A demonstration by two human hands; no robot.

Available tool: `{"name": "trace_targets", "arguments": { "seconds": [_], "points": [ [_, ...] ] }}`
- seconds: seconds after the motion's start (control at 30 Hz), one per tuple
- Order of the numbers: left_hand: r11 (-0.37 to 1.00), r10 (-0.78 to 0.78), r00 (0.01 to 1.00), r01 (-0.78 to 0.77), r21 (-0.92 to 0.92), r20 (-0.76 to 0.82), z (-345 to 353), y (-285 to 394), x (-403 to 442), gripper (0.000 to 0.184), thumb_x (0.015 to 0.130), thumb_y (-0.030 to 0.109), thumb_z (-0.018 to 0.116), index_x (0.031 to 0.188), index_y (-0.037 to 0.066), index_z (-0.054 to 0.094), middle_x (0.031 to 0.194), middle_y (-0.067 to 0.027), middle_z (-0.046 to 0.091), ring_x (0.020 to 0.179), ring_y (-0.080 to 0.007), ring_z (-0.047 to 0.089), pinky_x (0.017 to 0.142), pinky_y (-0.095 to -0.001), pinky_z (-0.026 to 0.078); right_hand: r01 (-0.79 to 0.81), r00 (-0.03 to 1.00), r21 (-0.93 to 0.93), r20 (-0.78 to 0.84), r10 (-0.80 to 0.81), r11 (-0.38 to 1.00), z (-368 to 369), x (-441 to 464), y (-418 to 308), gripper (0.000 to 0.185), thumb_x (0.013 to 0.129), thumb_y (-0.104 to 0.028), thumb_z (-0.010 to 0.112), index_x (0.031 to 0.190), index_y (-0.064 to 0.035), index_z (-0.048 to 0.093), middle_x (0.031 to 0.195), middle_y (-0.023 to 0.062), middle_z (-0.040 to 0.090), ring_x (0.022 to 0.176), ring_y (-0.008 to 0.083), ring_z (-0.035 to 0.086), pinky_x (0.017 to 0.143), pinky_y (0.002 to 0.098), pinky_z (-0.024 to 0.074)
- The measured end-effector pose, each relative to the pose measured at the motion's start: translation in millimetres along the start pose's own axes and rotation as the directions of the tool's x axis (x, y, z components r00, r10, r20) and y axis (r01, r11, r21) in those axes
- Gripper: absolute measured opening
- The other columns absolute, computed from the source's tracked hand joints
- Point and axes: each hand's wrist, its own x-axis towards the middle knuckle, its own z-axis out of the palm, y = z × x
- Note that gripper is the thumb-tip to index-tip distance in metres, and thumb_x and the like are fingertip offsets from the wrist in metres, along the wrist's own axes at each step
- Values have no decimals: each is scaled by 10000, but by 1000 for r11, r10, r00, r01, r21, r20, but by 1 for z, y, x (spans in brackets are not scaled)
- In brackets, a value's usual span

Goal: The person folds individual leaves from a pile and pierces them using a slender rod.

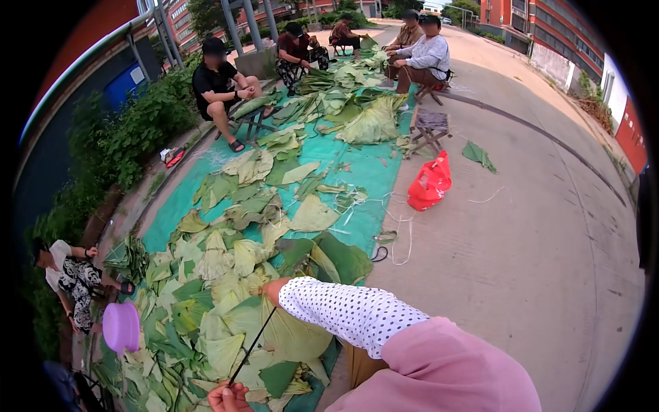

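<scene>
A thin black cord stretches taut between my two hands, above a heap of large green leaves. My right hand, at the end of the white sleeve with dark dots, is closed on the cord's upper end; its fingers are partly turned away. At the bottom edge, my left hand grips the lower end with bent fingers and is partly cut off by the frame. Under the cord, a broad pale green leaf fans out beside my right hand. Darker leaves lie just beyond my right arm.
A green tarp covered with leaves runs away from me. Several people sit along both sides on low stools. A purple basin stands at the left. On the right are a red plastic bag, a folding stool and concrete pavement.
</scene>
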Motion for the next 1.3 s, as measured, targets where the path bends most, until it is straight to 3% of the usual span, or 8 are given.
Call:
{"name": "trace_targets", "arguments": {
  "seconds": [0.47, 0.57, 0.67, 0.73, 0.87, 0.97, 1.1, 1.3],
  "points": [
    [998, 6, 1000, -5, -57, 20, 18, 12, -16, 83, 907, 62, 585, 972, 57, 534, 986, -102, 600, 919, -217, 586, 844, -363, 502, -250, 940, -173, 194, 282, 953, 9, 7, 57, 327, 876, -107, 576, 1177, 9, 628, 1251, 168, 612, 1114, 332, 618, 901, 453, 523],
    [998, 6, 1000, -5, -61, 15, 21, 14, -18, 82, 909, 64, 581, 975, 51, 534, 985, -106, 599, 916, -220, 584, 847, -366, 502, -396, 918, -4, -18, 396, 918, 3, 2, 45, 385, 905, -126, 532, 1278, -31, 546, 1337, 176, 544, 1203, 340, 554, 942, 464, 488],
    [998, 3, 1000, -2, -62, 17, 18, 10, -19, 82, 911, 64, 573, 979, 45, 532, 979, -110, 593, 913, -223, 581, 851, -369, 503, -81, 988, -113, -140, 64, 990, -9, -5, 0, 402, 843, -169, 607, 1215, -35, 538, 1196, 156, 568, 1163, 318, 533, 949, 464, 444],
    [998, -2, 1000, 3, -60, 14, 17, 8, -19, 82, 912, 64, 569, 981, 41, 530, 976, -111, 590, 912, -224, 579, 853, -371, 503, 274, 941, 120, -237, -241, 954, 3, -6, -35, 293, 885, -224, 591, 1121, -49, 592, 1180, 135, 565, 1101, 330, 557, 924, 414, 459],
    [999, -24, 999, 23, -34, -27, 26, 7, -18, 95, 913, 77, 573, 982, 35, 523, 933, -108, 580, 900, -242, 576, 857, -380, 501, 736, 634, 513, -293, -716, 442, -10, -86, -114, 239, 918, -233, 589, 1006, -12, 606, 929, 132, 639, 896, 293, 613, 783, 386, 475],
    [998, 66, 995, -67, 9, 68, 18, -5, -6, 137, 955, 129, 539, 1058, 40, 522, 1023, -94, 614, 892, -152, 608, 768, -280, 512, 590, 669, 715, -173, -723, 374, -4, -118, -141, 206, 911, -213, 602, 950, -11, 602, 848, 134, 637, 796, 287, 623, 717, 379, 482],
    [999, 2, 996, 1, 33, -87, 3, -20, -8, 115, 933, 55, 554, 1040, 17, 569, 1050, -91, 616, 847, -132, 607, 749, -278, 510, 738, 657, 450, -312, -686, 503, -10, -110, -133, 156, 873, -183, 634, 886, -32, 599, 811, 134, 628, 745, 323, 614, 657, 392, 478],
    [959, -273, 911, 283, -12, -308, -65, -103, 11, 164, 936, 141, 590, 1076, 56, 583, 1026, -63, 627, 809, -123, 603, 714, -274, 507, 432, 891, 717, -243, -385, 548, -43, -109, -115, 138, 924, -160, 631, 938, -24, 612, 760, -4, 593, 701, 77, 536, 636, 254, 453]
  ]
}}
